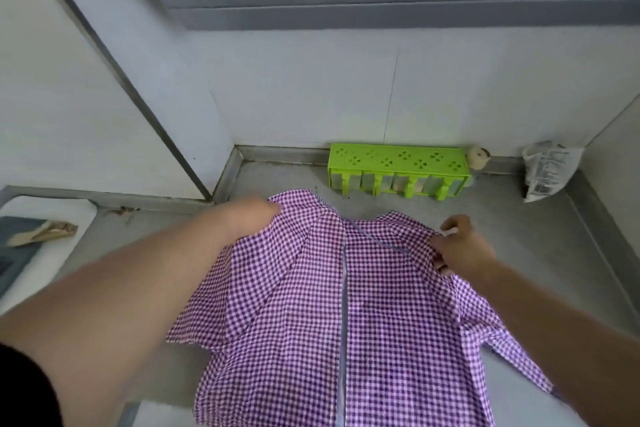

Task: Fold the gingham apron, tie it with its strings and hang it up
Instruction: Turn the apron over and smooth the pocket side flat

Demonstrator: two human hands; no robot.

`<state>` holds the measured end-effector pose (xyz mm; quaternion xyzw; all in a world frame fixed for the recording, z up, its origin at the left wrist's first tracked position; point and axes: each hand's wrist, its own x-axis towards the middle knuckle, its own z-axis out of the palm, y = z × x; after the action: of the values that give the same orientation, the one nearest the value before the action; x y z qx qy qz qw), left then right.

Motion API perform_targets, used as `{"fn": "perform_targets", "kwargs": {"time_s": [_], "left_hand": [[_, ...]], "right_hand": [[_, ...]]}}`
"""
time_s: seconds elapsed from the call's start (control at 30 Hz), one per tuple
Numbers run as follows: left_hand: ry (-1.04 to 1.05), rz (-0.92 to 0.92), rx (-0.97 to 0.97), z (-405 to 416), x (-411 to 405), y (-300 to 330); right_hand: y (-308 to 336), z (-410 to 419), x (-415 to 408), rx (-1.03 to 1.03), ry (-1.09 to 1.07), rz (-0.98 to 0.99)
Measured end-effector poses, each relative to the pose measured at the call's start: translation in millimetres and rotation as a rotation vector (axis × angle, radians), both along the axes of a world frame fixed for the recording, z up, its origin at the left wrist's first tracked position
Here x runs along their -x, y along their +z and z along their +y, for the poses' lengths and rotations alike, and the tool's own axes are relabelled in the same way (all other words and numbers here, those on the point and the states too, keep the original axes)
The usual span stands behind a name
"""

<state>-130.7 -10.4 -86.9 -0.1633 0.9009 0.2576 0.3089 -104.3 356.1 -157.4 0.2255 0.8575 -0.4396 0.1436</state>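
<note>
Apron point(346, 305) lies spread on the grey counter point(519, 236), mostly flat, running from the near edge up toward the back, stopping short of the green rack point(398, 170) that stands against the back wall. Purple-white gingham, pale trim strip running lengthwise down the middle. Cloth is rumpled, with loose creases on the left half and a flap sticking out at the near right.

Left hand point(252, 217) is at the apron's far left corner, motion-blurred; fingers seem curled into the cloth edge, so grasping the fabric is my read, not certain. Right hand point(460, 246) is at the far right edge, fingers pinching the fabric there, possibly a strap or string end, too small to tell.

Progress: early. Judging from the layout, the person is laying out or straightening the top edge before folding, or starting a first fold. No neat folded bundle yet, strings not wrapped or tied, no hook or hanging spot visible. Left to do: fold, tie, hang — basically everything.

Other items: plastic bag point(547, 170) at the back right corner, small roll point(479, 158) just beside the rack's right end, white board point(45, 243) with a wooden tool at the left edge.
</note>
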Motion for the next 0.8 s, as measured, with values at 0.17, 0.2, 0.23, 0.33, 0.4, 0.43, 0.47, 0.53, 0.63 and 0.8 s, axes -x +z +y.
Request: {"fn": "perform_targets", "kwargs": {"time_s": [0.17,0.2,0.23,0.33,0.4,0.43,0.47,0.53,0.63,0.8], "left_hand": [[0.099,0.02,-0.258,-5,-23,50],[0.108,0.007,-0.306,-6,-27,58],[0.108,-0.003,-0.351,-6,-32,67],[0.06,-0.004,-0.47,-10,-45,88],[0.056,0.015,-0.549,-11,-54,101],[0.048,0.02,-0.589,-11,-59,108],[0.037,0.027,-0.621,-10,-66,117],[0.0,0.052,-0.68,-10,-80,133],[-0.054,0.08,-0.762,-7,-102,159],[-0.097,0.176,-0.892,7,-140,205]], "right_hand": [[51,-8,-9,0.124,0.097,0.061],[59,-10,-11,0.147,0.118,0.054],[66,-13,-13,0.18,0.123,0.06],[91,-25,-26,0.267,0.097,0.113],[107,-34,-35,0.308,0.094,0.179],[114,-39,-41,0.341,0.107,0.214],[124,-46,-49,0.364,0.132,0.244],[144,-63,-62,0.371,0.204,0.307],[172,-90,-80,0.334,0.381,0.363],[233,-160,-129,0.325,0.584,0.404]]}}
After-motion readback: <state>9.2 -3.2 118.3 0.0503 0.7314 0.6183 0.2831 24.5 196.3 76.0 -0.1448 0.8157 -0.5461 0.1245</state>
